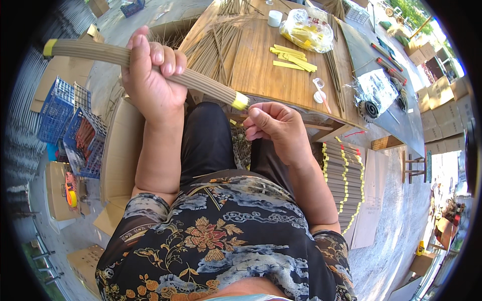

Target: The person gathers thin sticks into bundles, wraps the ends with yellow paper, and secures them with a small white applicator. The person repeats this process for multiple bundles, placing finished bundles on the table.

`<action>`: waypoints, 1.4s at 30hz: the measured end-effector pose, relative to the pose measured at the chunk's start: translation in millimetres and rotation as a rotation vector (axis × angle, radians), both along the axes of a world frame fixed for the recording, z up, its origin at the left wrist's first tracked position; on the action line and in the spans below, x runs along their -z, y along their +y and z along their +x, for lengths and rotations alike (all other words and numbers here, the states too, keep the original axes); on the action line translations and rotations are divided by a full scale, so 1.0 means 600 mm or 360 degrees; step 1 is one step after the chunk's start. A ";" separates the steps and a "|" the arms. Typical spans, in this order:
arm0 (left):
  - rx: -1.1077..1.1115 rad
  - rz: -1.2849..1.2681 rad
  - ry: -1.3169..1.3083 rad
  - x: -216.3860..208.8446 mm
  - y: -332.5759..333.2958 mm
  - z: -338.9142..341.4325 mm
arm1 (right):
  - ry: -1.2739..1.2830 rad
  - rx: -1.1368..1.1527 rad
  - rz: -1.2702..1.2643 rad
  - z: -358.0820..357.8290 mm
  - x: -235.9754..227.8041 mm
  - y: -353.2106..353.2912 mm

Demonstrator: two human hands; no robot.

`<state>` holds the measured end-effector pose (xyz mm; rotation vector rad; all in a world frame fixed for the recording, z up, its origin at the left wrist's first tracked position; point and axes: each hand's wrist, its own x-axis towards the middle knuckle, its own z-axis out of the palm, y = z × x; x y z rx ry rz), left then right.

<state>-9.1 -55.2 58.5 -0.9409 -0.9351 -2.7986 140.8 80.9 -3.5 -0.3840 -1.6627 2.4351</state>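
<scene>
A bundle of thin brown incense sticks [201,83] slants down to the right in front of me, with a yellow band round each end. My left hand [153,75] is wrapped round its middle. Beside the lower right end, close to the yellow band [240,101], is my right hand [276,125]; its fingers are curled and the thumb presses on the index finger. Whatever is in that pinch, if anything, is hidden. Yellow paper strips [293,59] lie on the wooden table [261,75] ahead, near loose brown sticks [216,47].
A plastic bag of yellow strips [307,31], a white cup [274,18] and a small white pot [319,97] stand on the table. Banded bundles [344,180] are stacked at my right. Blue crates [57,110] and an open cardboard box [123,145] stand at my left.
</scene>
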 end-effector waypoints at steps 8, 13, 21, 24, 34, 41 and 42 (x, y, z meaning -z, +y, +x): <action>-0.0055 -0.0267 0.0119 0.043 0.114 -0.055 | -0.0007 0.0705 0.0448 -0.005 0.080 0.070; -0.0035 -0.0551 0.0118 0.079 0.193 -0.077 | -0.0150 0.0950 0.0758 0.000 0.153 0.112; -0.0128 -0.1032 0.0245 0.193 0.265 -0.119 | -0.0222 0.1116 0.0909 0.005 0.219 0.151; -0.0070 -0.1003 0.0141 0.209 0.281 -0.123 | -0.0215 0.1114 0.0881 0.005 0.223 0.156; -0.0145 -0.0965 0.0434 0.207 0.287 -0.125 | -0.0206 0.1063 0.0797 -0.008 0.239 0.156; -0.0194 -0.0981 0.0528 0.235 0.292 -0.124 | -0.0192 0.1051 0.0875 -0.009 0.239 0.157; -0.0253 -0.0999 0.0686 0.242 0.294 -0.130 | -0.0176 0.1049 0.0854 -0.009 0.241 0.156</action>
